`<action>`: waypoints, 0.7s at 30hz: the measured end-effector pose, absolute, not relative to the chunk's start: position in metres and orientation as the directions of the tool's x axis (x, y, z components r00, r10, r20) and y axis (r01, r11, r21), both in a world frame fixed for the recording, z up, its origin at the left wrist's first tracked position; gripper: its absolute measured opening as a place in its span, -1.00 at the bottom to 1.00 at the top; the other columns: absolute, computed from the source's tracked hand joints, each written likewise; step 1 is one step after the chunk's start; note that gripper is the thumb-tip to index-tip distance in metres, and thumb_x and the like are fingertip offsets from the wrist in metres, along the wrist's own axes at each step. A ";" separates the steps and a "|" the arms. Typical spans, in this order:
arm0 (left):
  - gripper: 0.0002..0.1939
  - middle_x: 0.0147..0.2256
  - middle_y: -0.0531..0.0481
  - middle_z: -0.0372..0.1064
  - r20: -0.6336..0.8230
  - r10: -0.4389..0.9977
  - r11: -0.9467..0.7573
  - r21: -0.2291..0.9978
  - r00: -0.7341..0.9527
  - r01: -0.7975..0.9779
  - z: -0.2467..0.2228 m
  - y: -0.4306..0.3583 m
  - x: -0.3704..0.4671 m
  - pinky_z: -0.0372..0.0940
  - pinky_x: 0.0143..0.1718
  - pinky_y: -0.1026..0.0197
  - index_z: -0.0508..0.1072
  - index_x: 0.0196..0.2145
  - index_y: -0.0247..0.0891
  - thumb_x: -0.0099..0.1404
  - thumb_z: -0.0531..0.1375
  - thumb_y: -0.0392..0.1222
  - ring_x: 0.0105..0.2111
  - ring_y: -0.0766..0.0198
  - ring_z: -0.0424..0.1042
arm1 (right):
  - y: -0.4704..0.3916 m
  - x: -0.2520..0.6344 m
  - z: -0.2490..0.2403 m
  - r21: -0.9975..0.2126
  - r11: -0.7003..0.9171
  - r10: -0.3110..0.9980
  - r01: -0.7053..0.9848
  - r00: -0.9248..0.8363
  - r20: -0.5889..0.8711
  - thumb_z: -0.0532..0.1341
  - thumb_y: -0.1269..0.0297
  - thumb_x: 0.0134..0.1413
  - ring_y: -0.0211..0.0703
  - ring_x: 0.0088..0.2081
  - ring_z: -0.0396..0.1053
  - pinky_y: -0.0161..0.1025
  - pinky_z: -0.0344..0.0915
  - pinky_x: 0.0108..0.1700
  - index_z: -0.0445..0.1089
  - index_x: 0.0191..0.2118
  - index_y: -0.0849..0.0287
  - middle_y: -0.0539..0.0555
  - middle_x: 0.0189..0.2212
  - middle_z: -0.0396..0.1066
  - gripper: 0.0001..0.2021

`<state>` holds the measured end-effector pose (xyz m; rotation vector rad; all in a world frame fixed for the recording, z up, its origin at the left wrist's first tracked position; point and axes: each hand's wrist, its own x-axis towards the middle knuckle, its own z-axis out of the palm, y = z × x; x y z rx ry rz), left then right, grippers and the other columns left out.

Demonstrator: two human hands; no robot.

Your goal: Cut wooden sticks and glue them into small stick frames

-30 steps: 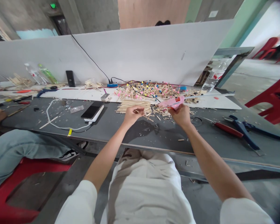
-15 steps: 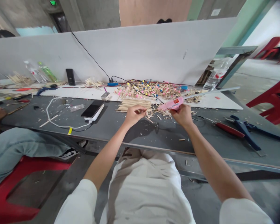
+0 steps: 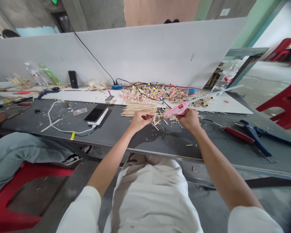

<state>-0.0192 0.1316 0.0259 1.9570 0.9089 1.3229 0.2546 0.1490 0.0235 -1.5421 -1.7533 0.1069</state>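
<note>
My right hand (image 3: 189, 120) is wrapped round a pink hot glue gun (image 3: 176, 110), its nozzle pointing left. A long pale glue stick (image 3: 215, 94) sticks out of the gun's back end. Just left of the nozzle, my left hand (image 3: 141, 120) is closed in a pinch on what looks like a small wooden stick piece; the fingers partly hide it. Behind that hand lies a bundle of thin wooden sticks (image 3: 135, 109). Short cut pieces (image 3: 156, 125) lie on the dark table below the nozzle. Farther back is a heap of sticks with coloured tips (image 3: 157, 92).
On the right lie a red-handled tool (image 3: 239, 134) and blue-handled pliers (image 3: 257, 139). A phone (image 3: 96, 112) rests on a white power bank to the left, with a white cable (image 3: 49, 116). A white board (image 3: 135, 55) stands behind. Another person's leg (image 3: 26, 147) is at far left.
The glue gun has tipped slightly, its nozzle a little lower and its glue stick shifted left at the far end. My left hand has moved slightly right, closer to the nozzle.
</note>
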 end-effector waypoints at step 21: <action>-0.70 -0.39 -0.07 0.54 0.336 0.937 -0.331 0.942 0.097 -0.062 0.022 0.140 -0.020 0.22 -0.55 0.28 0.59 -0.31 -0.32 -0.06 0.40 -0.18 -0.47 0.25 0.44 | 0.143 0.247 0.037 -0.704 0.106 0.931 0.703 0.179 0.319 0.32 0.12 -0.26 -0.27 -0.57 0.15 -0.30 0.06 -0.50 0.24 -0.52 0.17 -0.07 -0.64 0.22 -0.71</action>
